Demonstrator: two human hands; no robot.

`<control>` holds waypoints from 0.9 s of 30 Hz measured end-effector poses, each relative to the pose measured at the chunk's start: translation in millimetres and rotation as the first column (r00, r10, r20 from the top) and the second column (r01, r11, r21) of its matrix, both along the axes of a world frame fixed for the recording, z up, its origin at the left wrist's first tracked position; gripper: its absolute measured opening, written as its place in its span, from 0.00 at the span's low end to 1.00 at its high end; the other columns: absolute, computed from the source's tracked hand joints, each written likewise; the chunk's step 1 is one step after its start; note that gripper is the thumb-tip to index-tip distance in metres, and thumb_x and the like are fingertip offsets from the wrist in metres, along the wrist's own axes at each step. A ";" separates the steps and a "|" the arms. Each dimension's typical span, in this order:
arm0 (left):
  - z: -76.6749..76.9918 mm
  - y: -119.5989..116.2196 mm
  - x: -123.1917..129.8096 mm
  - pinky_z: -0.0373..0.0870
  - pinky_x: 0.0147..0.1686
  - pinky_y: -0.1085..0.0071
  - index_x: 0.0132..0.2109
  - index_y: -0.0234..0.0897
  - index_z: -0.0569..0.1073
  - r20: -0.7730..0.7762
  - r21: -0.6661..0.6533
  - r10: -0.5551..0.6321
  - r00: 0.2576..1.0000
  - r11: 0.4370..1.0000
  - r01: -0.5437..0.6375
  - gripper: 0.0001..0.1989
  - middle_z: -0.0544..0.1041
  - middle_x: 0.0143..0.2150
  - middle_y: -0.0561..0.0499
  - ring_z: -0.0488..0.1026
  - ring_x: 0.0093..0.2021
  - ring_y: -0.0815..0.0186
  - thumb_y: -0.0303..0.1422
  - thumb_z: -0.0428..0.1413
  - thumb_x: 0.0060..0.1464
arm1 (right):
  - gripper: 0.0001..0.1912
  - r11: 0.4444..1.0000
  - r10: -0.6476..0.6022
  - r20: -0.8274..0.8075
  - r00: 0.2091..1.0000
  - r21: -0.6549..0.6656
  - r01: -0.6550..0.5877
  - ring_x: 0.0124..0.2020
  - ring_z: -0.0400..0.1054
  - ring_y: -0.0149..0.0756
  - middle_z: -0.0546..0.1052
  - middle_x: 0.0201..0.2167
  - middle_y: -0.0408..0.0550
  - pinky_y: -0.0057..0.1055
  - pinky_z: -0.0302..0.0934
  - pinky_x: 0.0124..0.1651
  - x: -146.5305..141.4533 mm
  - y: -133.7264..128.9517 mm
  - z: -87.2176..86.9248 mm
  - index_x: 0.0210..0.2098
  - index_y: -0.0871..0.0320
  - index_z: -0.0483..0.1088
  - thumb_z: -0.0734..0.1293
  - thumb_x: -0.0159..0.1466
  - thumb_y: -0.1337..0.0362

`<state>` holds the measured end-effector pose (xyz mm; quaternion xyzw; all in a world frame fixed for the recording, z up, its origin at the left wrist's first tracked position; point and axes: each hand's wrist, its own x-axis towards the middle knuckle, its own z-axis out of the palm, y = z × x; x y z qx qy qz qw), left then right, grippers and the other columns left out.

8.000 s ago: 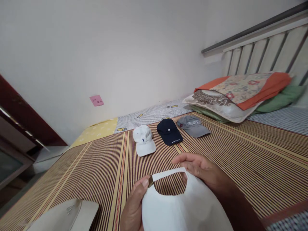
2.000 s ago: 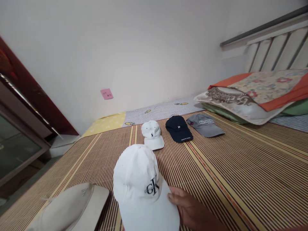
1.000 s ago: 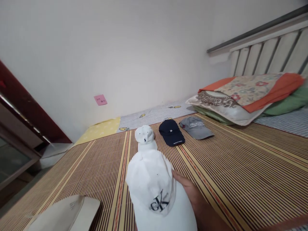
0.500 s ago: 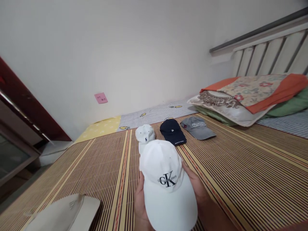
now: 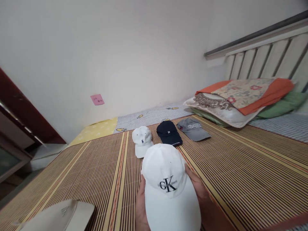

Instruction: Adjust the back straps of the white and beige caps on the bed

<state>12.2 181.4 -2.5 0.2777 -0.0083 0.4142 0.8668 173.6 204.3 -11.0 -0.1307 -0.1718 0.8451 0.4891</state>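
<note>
A white baseball cap [image 5: 166,179] with black "CK" lettering is held up in front of me, its brim pointing toward me. My left hand [image 5: 141,202] grips its left side and my right hand [image 5: 198,189] its right side, with most fingers hidden beneath. Behind it, a smaller white cap [image 5: 141,139] with a dark blue emblem lies on the striped mat [image 5: 103,170]. A navy cap [image 5: 168,132] and a grey cap [image 5: 193,129] with white lettering sit in a row to its right. At the lower left is a beige cap [image 5: 57,215], cut off by the frame.
Folded bedding and pillows [image 5: 237,99] in orange, white and green lie at the right, below a white radiator [image 5: 262,57] and a grey pipe [image 5: 252,35]. A pink note [image 5: 97,99] is stuck to the wall. A dark red door frame [image 5: 26,106] stands at the left.
The held cap and both hands have shifted slightly down and right, uncovering the smaller white cap's brim. The surroundings have slid a little left in view.
</note>
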 end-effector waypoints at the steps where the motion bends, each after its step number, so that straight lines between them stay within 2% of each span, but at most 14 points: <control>1: 0.3 -0.9 2.2 0.31 0.74 0.47 0.74 0.35 0.58 0.011 0.001 0.007 1.000 1.000 -0.007 0.51 0.55 0.77 0.43 0.40 0.78 0.47 0.66 0.27 0.60 | 0.36 1.000 -0.013 0.011 1.000 0.001 0.013 0.65 0.68 0.54 0.79 0.59 0.61 0.58 0.50 0.71 2.0 0.9 -2.9 0.66 0.61 0.68 0.62 0.69 0.43; 8: -8.5 7.3 -2.2 0.31 0.74 0.47 0.75 0.37 0.56 -0.037 0.031 -0.042 0.998 0.999 0.043 0.53 0.52 0.78 0.44 0.37 0.79 0.48 0.66 0.24 0.58 | 0.39 0.997 -0.064 0.018 0.998 0.048 0.063 0.67 0.66 0.55 0.77 0.61 0.61 0.58 0.49 0.71 5.6 4.1 -6.7 0.69 0.60 0.65 0.61 0.69 0.40; 14: -13.0 12.4 -4.9 0.31 0.74 0.47 0.76 0.37 0.54 -0.067 0.050 -0.054 0.996 0.997 0.057 0.51 0.51 0.79 0.44 0.37 0.79 0.47 0.65 0.24 0.60 | 0.37 0.995 -0.068 0.015 0.998 0.075 0.067 0.67 0.66 0.53 0.77 0.62 0.57 0.57 0.49 0.72 5.3 9.5 -7.6 0.69 0.55 0.64 0.61 0.69 0.40; 21: -16.6 11.5 -9.5 0.33 0.74 0.44 0.75 0.37 0.57 -0.070 0.023 -0.054 0.996 0.998 0.055 0.52 0.54 0.78 0.43 0.40 0.78 0.44 0.67 0.26 0.59 | 0.38 0.998 -0.029 0.015 0.999 0.048 0.028 0.65 0.68 0.54 0.78 0.61 0.60 0.57 0.50 0.71 -0.7 2.1 4.5 0.69 0.59 0.65 0.60 0.69 0.40; 27: -18.7 12.9 -20.0 0.30 0.75 0.49 0.74 0.32 0.58 -0.044 0.030 -0.058 0.997 0.998 0.059 0.52 0.55 0.77 0.40 0.40 0.78 0.46 0.65 0.27 0.60 | 0.35 0.998 -0.041 0.028 0.999 0.044 0.040 0.64 0.69 0.54 0.78 0.60 0.61 0.58 0.52 0.70 -6.7 -4.9 8.6 0.68 0.59 0.65 0.61 0.70 0.44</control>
